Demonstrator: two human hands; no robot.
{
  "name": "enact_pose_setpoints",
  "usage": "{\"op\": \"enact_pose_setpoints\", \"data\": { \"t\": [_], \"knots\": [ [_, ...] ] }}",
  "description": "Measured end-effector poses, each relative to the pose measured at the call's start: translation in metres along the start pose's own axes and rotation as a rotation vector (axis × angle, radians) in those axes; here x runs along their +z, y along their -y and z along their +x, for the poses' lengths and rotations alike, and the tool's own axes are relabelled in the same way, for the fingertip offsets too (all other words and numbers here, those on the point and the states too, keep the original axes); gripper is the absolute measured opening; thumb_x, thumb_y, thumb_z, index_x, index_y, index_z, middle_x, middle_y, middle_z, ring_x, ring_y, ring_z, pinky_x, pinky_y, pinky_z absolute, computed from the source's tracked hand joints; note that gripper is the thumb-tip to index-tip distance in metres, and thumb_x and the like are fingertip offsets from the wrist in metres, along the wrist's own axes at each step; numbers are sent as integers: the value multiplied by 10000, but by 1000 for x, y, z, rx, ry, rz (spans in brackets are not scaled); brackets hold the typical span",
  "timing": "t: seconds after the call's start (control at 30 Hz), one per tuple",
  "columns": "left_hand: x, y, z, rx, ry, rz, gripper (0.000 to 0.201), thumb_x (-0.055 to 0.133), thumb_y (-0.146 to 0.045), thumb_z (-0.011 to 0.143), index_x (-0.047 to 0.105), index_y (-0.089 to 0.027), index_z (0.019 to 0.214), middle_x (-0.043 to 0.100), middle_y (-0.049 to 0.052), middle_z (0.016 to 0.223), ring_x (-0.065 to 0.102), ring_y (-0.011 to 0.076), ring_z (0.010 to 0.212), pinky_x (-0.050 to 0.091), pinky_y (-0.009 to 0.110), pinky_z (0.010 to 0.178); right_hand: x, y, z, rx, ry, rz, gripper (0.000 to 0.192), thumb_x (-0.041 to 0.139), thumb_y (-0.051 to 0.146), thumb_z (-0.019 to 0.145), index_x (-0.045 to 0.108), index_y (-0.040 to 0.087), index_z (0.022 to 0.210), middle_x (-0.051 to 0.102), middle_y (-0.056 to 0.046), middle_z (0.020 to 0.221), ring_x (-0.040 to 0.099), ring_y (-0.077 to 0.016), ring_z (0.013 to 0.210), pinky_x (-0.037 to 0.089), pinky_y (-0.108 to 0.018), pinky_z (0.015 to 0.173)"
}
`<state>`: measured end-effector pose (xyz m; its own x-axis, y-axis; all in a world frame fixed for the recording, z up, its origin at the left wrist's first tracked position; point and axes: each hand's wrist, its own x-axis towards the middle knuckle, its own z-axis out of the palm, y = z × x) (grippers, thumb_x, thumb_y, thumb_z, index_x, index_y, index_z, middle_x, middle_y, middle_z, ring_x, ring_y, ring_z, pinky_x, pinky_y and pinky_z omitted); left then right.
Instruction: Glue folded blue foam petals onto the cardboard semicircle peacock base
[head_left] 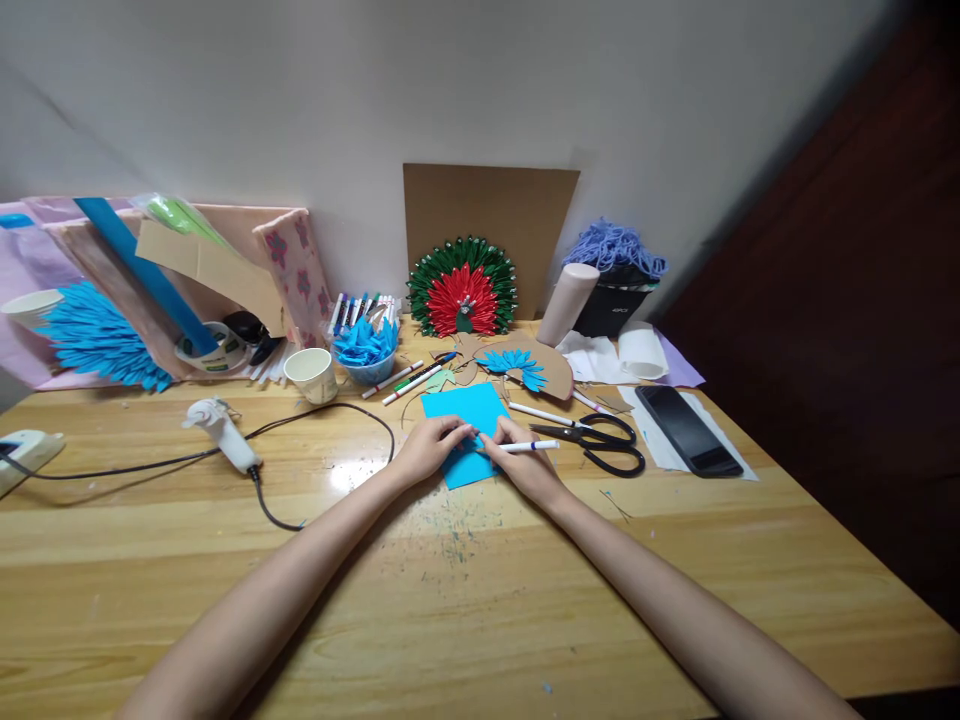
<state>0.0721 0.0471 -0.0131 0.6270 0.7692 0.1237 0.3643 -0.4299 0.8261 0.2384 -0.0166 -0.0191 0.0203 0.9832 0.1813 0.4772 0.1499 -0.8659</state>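
A sheet of bright blue paper lies flat on the wooden table, close in front of me. My left hand rests on its left side, fingers drawn together and pressing the sheet; whether a small piece lies under the fingertips is hard to see. In my right hand is a white marker, its tip end pointing left toward my left fingertips. Right of the hands lie black-handled scissors, blades spread, with another white marker just behind them. Beyond the paper, a cardboard shape carries blue petals.
A glue gun and its black cord lie left. Behind stand a paper cup, a bowl of blue pieces and a red-green peacock craft against cardboard. A phone lies right.
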Motion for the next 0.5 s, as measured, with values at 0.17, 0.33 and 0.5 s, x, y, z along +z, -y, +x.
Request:
{"op": "enact_pose_setpoints", "data": {
  "t": [0.17, 0.33, 0.5],
  "knots": [
    [0, 0, 0, 7, 6, -8, 375, 390, -422, 857, 657, -159, 853, 679, 48, 863, 584, 158, 756, 420, 246, 690, 0, -1, 0, 7, 66, 3, 308, 519, 358, 796, 380, 199, 572, 417, 61, 500, 391, -96, 478, 265, -209, 462],
    [-1, 0, 0, 6, 25, -25, 373, 395, -419, 856, 655, -152, 842, 680, 53, 853, 589, 157, 752, 427, 245, 701, 0, -2, -2, 46, 129, 69, 289, 545, 330, 770, 390, 203, 561, 498, 54, 469, 456, -101, 451, 316, -204, 459],
    [-1, -1, -1, -2, 41, -39, 366, 388, -411, 860, 651, -158, 834, 680, 48, 852, 589, 146, 703, 433, 242, 675, 0, -1, -3, 85, 142, 65, 316, 580, 317, 736, 391, 203, 511, 522, 43, 424, 474, -105, 416, 348, -216, 459]
  ]
}}
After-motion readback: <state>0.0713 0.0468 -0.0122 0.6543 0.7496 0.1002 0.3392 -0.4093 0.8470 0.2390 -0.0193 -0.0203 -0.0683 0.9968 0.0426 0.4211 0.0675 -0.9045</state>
